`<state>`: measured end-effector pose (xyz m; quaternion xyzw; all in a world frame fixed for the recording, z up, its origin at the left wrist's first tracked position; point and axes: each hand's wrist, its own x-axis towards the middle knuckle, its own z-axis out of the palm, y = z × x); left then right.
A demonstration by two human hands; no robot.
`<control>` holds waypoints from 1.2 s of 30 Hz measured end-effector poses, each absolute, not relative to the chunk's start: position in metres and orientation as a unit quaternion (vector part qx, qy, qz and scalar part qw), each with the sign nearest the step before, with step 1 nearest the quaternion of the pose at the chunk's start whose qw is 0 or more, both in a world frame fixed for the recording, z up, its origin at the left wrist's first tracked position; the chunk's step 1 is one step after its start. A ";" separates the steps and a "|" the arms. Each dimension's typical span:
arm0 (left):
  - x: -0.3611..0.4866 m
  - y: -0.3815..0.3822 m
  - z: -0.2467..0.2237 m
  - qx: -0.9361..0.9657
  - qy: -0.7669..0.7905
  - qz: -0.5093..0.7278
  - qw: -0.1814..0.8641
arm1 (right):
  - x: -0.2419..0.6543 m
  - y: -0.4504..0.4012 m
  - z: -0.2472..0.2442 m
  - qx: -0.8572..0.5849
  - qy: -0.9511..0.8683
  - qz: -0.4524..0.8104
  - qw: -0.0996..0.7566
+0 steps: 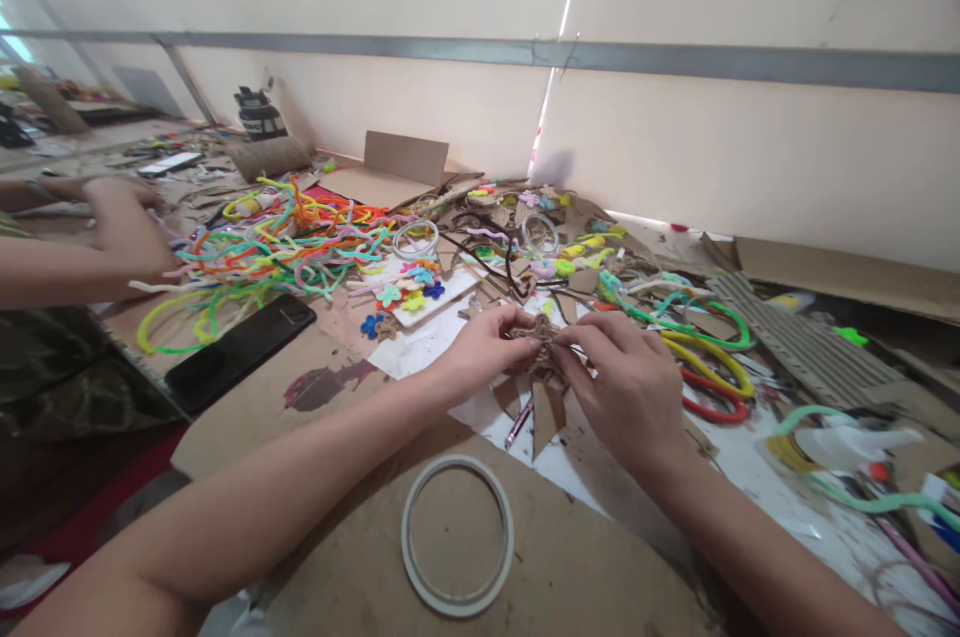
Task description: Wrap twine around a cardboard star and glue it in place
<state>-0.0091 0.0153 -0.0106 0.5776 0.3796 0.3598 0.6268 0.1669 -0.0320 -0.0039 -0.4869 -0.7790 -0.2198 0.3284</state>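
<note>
Between my two hands is a small brown craft piece (pixel 545 342), which looks wound with twine; its full shape is partly covered by fingers. My left hand (pixel 495 347) pinches its left side, thumb toward me. From the right, my right hand (pixel 626 382) closes thumb and fingertips on its edge. Just below the piece lie pointed cardboard scraps (pixel 549 417) and a pinkish pen or pencil (pixel 519 424) on white paper. A flat pale ring (pixel 406 537), like a roll of tape, rests on the cardboard nearer to me.
Tangled coloured pipe cleaners (pixel 300 247) and a black phone (pixel 240 352) lie left. Felt-like flowers (pixel 412 299) sit beyond my left hand. At right are a glue bottle (pixel 832 444) and corrugated cardboard (pixel 814 342). Another person's arm (pixel 90 252) reaches in from the left.
</note>
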 end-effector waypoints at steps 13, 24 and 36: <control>-0.010 0.016 -0.013 0.673 0.389 0.344 0.527 | 0.165 -0.034 -0.005 -0.484 -0.777 -0.214 0.341; -0.006 0.015 -0.008 0.580 0.412 0.383 0.590 | 0.164 -0.035 -0.006 -0.489 -0.780 -0.172 0.350; -0.001 0.010 -0.009 0.495 0.356 0.379 0.696 | 0.162 -0.035 -0.006 -0.475 -0.782 -0.214 0.341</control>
